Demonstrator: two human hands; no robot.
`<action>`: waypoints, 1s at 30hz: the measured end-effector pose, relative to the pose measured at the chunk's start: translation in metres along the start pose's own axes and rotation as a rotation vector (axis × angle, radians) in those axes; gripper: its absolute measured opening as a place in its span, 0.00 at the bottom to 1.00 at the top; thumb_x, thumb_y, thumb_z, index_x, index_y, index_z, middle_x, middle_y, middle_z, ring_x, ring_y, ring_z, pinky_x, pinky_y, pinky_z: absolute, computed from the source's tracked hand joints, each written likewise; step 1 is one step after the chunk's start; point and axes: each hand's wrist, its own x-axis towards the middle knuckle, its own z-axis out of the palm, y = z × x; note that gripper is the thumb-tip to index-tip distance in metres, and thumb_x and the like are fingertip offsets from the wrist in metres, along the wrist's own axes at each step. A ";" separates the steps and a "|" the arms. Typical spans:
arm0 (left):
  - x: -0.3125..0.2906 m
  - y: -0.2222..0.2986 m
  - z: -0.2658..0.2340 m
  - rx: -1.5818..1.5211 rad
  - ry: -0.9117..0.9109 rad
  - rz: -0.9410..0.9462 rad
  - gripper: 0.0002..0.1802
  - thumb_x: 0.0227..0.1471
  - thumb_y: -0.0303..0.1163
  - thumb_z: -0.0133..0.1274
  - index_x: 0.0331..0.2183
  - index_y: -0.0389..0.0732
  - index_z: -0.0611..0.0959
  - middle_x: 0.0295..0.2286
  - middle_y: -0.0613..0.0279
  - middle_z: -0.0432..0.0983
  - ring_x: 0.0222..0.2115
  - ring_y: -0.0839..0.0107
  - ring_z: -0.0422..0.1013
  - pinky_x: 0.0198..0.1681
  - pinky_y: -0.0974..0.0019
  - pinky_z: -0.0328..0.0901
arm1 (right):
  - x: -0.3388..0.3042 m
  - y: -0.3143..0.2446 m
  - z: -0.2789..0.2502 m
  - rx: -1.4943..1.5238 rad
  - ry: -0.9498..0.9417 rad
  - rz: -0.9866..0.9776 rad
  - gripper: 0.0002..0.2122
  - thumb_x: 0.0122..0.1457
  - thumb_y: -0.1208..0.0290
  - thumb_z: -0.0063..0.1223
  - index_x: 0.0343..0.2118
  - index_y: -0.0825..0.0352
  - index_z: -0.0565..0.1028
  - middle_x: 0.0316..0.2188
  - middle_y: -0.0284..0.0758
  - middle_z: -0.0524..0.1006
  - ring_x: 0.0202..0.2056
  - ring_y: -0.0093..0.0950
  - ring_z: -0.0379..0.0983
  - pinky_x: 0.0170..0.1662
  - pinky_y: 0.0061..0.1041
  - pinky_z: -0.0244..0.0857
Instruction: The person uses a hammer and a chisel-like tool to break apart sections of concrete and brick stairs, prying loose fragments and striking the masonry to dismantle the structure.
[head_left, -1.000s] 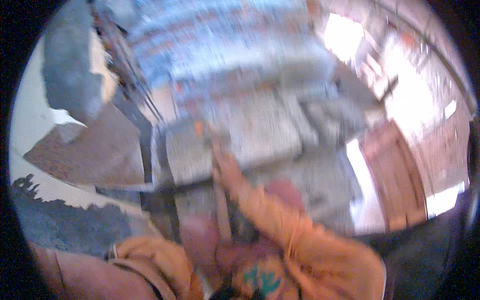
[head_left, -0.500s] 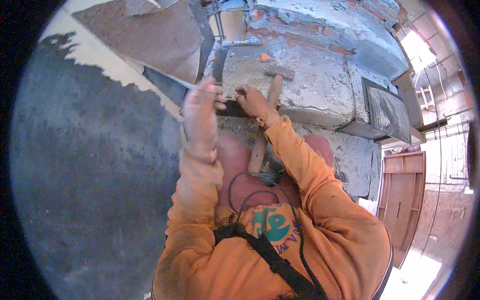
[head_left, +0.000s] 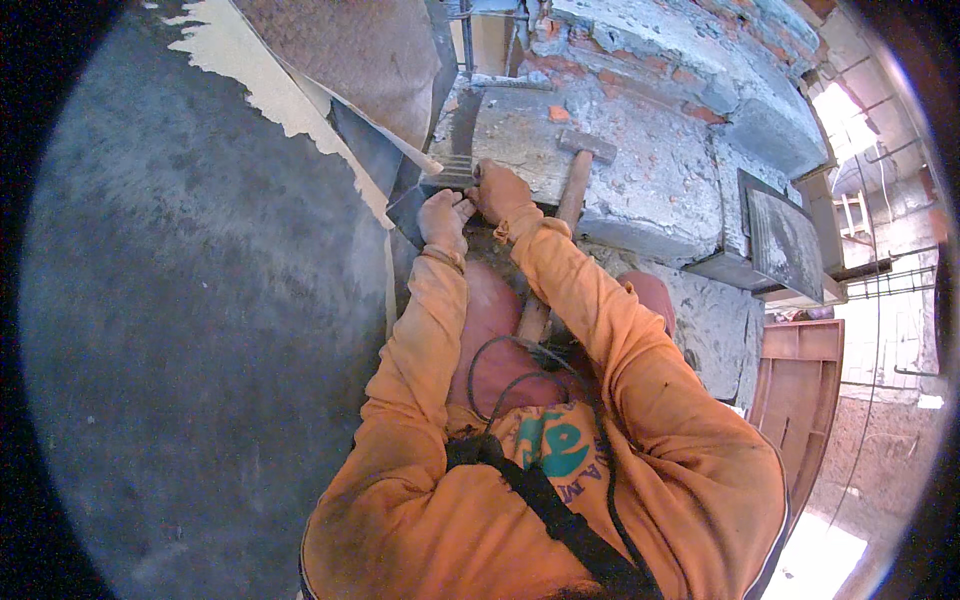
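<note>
My right hand (head_left: 502, 192) is closed with its fingertips pinched together by the near edge of a rough concrete block (head_left: 640, 205). Whatever the fingers hold is too small to make out. Close against it, my left hand (head_left: 444, 222) has its thumb and fingers drawn together, pointing at the right fingertips. Just beyond both hands is a dark piece with several thin pale parallel lines (head_left: 455, 172). A hammer (head_left: 574, 190) rests with its grey head on the block. Its wooden handle runs under my right forearm and down between my knees.
On the left stands a large dark grey panel (head_left: 200, 300) with a ragged pale edge. A brown sheet (head_left: 350, 60) leans beyond it. Broken brick and concrete (head_left: 690, 70) rise at the back. A dark flat box (head_left: 785, 235) and a brown wooden frame (head_left: 797, 385) are at the right.
My left hand has come in toward the right one, and the right has shifted left, so their fingertips now meet. The view has turned slightly. The hammer stays on the block.
</note>
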 end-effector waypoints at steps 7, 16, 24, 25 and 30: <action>0.004 0.000 0.007 -0.086 -0.054 -0.112 0.13 0.58 0.34 0.43 0.36 0.32 0.72 0.30 0.52 0.74 0.25 0.66 0.71 0.27 0.69 0.68 | -0.004 0.011 0.007 -0.126 0.123 -0.160 0.13 0.54 0.62 0.51 0.37 0.65 0.70 0.29 0.47 0.76 0.34 0.46 0.73 0.36 0.44 0.67; 0.024 0.009 0.002 0.000 -0.070 -0.217 0.15 0.59 0.41 0.44 0.32 0.38 0.73 0.22 0.65 0.70 0.17 0.76 0.63 0.18 0.76 0.59 | -0.002 0.015 0.018 0.073 0.151 -0.109 0.12 0.53 0.61 0.52 0.33 0.66 0.75 0.27 0.46 0.77 0.31 0.45 0.74 0.35 0.40 0.68; 0.008 0.008 0.010 -0.034 -0.140 -0.206 0.12 0.60 0.40 0.44 0.29 0.44 0.74 0.17 0.73 0.63 0.14 0.81 0.55 0.16 0.75 0.50 | 0.020 0.016 0.035 0.325 -0.054 0.091 0.19 0.55 0.56 0.50 0.25 0.70 0.79 0.21 0.44 0.78 0.25 0.36 0.76 0.33 0.33 0.69; 0.003 0.009 0.015 -0.046 -0.159 -0.196 0.12 0.60 0.40 0.44 0.29 0.45 0.74 0.17 0.73 0.62 0.14 0.81 0.55 0.16 0.75 0.49 | 0.023 0.019 0.042 0.262 0.023 0.152 0.17 0.54 0.58 0.51 0.24 0.70 0.79 0.20 0.45 0.78 0.25 0.39 0.76 0.34 0.34 0.69; 0.036 -0.002 -0.014 -0.062 -0.277 -0.210 0.14 0.59 0.42 0.43 0.27 0.44 0.74 0.15 0.73 0.61 0.14 0.80 0.56 0.14 0.74 0.51 | 0.019 0.014 0.028 0.372 0.006 0.011 0.17 0.50 0.58 0.53 0.21 0.71 0.79 0.20 0.49 0.76 0.26 0.45 0.75 0.34 0.38 0.69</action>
